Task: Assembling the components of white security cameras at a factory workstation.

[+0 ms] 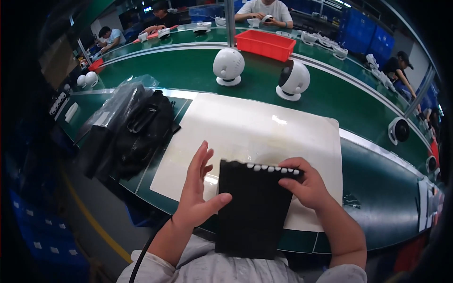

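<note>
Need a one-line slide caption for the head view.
Right hand grips a black sheet with white pieces along its top; left hand open at its left edge, white mat beyond.

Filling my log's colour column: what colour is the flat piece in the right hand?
The flat piece is black, best seen in the head view.

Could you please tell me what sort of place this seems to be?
It is probably a factory assembly line: white rounded devices stand on a green surface, and several people work around it.
</note>
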A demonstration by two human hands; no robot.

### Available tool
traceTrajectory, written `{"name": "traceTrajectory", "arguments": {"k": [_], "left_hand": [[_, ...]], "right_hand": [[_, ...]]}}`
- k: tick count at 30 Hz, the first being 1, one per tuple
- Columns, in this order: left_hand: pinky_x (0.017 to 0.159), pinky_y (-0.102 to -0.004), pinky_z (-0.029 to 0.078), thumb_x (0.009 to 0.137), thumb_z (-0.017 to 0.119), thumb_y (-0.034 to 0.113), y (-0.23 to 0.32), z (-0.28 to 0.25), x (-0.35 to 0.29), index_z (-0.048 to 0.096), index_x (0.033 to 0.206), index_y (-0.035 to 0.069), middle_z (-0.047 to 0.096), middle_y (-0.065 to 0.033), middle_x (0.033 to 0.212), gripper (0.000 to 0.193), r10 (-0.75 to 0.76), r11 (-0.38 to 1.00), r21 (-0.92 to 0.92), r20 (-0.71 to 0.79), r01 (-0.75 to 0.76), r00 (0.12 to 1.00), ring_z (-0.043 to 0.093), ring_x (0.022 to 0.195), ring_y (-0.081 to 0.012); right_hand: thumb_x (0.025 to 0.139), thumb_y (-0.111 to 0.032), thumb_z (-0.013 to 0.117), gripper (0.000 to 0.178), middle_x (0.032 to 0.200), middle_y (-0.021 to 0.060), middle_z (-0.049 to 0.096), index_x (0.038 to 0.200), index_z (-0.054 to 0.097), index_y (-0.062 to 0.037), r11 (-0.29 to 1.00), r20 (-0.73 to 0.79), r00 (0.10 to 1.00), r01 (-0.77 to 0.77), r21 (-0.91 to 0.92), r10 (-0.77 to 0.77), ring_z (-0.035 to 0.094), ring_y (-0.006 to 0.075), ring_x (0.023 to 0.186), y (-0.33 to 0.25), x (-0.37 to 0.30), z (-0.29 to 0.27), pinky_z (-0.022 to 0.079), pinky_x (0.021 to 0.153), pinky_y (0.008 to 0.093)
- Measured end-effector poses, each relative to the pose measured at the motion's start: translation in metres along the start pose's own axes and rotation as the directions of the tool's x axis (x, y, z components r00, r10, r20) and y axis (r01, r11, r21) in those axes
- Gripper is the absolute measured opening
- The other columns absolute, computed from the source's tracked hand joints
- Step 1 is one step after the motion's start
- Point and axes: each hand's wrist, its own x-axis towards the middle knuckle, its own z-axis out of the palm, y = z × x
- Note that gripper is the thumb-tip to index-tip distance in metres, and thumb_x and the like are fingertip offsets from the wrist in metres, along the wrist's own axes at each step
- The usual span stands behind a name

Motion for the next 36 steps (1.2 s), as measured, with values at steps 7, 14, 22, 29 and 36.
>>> {"name": "traceTrajectory", "arguments": {"k": [7, 14, 22, 29, 36], "left_hand": [[0.074, -0.0198, 0.041, 0.077, 0.057, -0.002, -0.001, 0.016, -0.006, 0.04, 0.117, 0.002, 0.055, -0.0024, 0.09, 0.044, -0.365, 0.822, -0.434, 0.096, 0.369, 0.926, 0.051, 0.083, -0.0075], [0.067, -0.019, 0.04, 0.074, 0.06, -0.006, -0.013, 0.014, -0.021, 0.049, 0.097, 0.001, 0.054, -0.0028, 0.083, 0.027, -0.244, 0.937, -0.272, -0.06, 0.219, 0.968, 0.051, 0.077, -0.0071], [0.07, -0.0304, 0.048, 0.07, 0.059, -0.012, -0.016, 0.002, -0.029, 0.046, 0.095, -0.002, 0.06, -0.0206, 0.086, 0.03, -0.101, 0.962, -0.251, 0.035, 0.106, 0.994, 0.062, 0.082, -0.0264], [0.079, -0.0361, 0.046, 0.074, 0.054, -0.011, -0.019, -0.009, -0.034, 0.033, 0.101, 0.001, 0.055, -0.0222, 0.093, 0.036, -0.225, 0.944, -0.2, 0.199, 0.264, 0.954, 0.057, 0.091, -0.0282], [0.078, -0.0306, 0.046, 0.071, 0.059, -0.011, -0.009, -0.007, -0.024, 0.043, 0.099, -0.004, 0.058, -0.0194, 0.09, 0.033, -0.261, 0.847, -0.439, 0.147, 0.299, 0.954, 0.058, 0.093, -0.0274]], "right_hand": [[0.073, -0.001, 0.063, 0.031, 0.097, 0.0052, 0.052, 0.102, 0.052, -0.004, 0.987, 0.069, 0.995, -0.062, -0.145, 0.072, 0.051, 0.0126, 0.088, 0.003, -0.001, 0.007, 0.04, 0.079, 0.0253], [0.079, -0.043, 0.054, 0.056, 0.113, 0.012, 0.046, 0.114, 0.041, -0.0011, 0.967, -0.017, 0.98, 0.192, -0.168, -0.198, 0.045, 0.0202, 0.103, 0.013, 0.017, -0.024, 0.036, 0.085, 0.0307], [0.086, -0.025, 0.046, 0.04, 0.12, 0.0105, 0.046, 0.119, 0.042, -0.0038, 0.635, -0.286, 0.938, -0.101, -0.766, -0.195, 0.043, 0.0222, 0.11, 0.057, 0.112, -0.101, 0.032, 0.092, 0.0308], [0.083, -0.028, 0.05, 0.038, 0.115, 0.0141, 0.049, 0.114, 0.048, -0.0069, 0.15, -0.547, 0.805, -0.526, -0.837, -0.23, 0.043, 0.0292, 0.109, 0.085, 0.188, -0.13, 0.032, 0.092, 0.0382], [0.078, -0.02, 0.059, 0.022, 0.086, 0.0111, 0.056, 0.094, 0.056, -0.005, -0.021, -0.097, 0.682, -0.163, -0.986, -0.725, 0.052, 0.0272, 0.083, 0.057, 0.138, -0.135, 0.038, 0.07, 0.0359]]}}
